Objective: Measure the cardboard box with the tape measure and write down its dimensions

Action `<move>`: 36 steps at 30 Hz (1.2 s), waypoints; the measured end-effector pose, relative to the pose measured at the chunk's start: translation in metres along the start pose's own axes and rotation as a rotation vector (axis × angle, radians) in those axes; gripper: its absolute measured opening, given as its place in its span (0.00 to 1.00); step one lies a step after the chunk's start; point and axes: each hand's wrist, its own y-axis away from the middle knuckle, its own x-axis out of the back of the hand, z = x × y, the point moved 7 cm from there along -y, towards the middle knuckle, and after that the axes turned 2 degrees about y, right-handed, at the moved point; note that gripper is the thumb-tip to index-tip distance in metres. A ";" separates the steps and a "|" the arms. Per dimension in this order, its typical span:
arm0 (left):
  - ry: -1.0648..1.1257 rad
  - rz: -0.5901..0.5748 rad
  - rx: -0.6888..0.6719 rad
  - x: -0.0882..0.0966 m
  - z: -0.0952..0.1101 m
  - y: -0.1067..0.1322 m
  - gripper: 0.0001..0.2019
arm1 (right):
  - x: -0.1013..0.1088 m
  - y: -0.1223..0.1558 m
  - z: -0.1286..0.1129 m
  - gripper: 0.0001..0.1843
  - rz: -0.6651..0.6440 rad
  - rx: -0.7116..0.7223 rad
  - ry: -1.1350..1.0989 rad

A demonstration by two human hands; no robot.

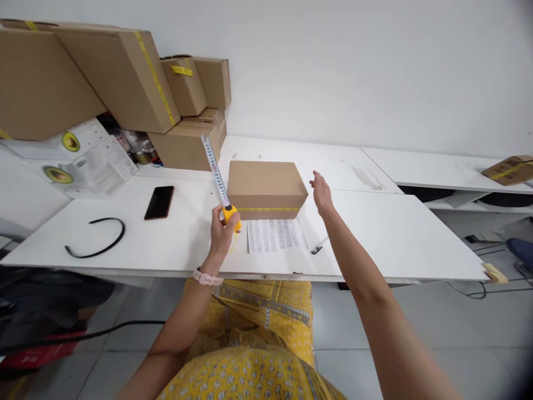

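Note:
My left hand (222,233) is closed around a yellow tape measure (231,217). Its metal blade (215,172) is partly pulled out and points up and away, left of a cardboard box (264,180). The closed box lies on the white table with a strip of yellow tape along its near side. Beyond its right end my right hand (322,191) hovers with nothing in it, fingers stretched out and apart from the box. A printed sheet (273,236) lies partly under the box's near edge. To the right of the sheet rests a pen (317,248).
A black phone (159,203) and a curved black band (119,236) lie on the table (400,239) to the left. Stacked cardboard boxes (129,78) and a white carton with avocado pictures (89,161) fill the back left. Another taped box (508,169) sits far right.

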 end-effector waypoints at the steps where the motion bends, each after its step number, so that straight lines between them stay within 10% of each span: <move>1: 0.024 -0.013 0.027 0.003 -0.004 -0.009 0.27 | -0.004 0.012 0.002 0.46 -0.076 -0.043 -0.078; 5: 0.084 -0.065 0.061 0.001 0.011 -0.036 0.26 | -0.008 0.034 -0.026 0.43 -0.194 -0.097 -0.136; 12: 0.167 -0.130 -0.064 -0.005 0.079 -0.060 0.25 | 0.028 0.005 -0.094 0.34 -0.004 -0.007 0.470; 19: 0.109 -0.097 -0.146 -0.014 0.084 -0.042 0.24 | -0.011 -0.020 -0.104 0.32 0.077 0.234 0.591; 25: 0.138 -0.483 0.091 -0.062 0.036 0.040 0.24 | -0.014 -0.018 -0.110 0.28 0.112 0.340 0.566; 36: 0.176 -0.531 0.244 -0.081 -0.008 0.065 0.26 | -0.020 -0.010 -0.112 0.34 0.022 0.457 0.675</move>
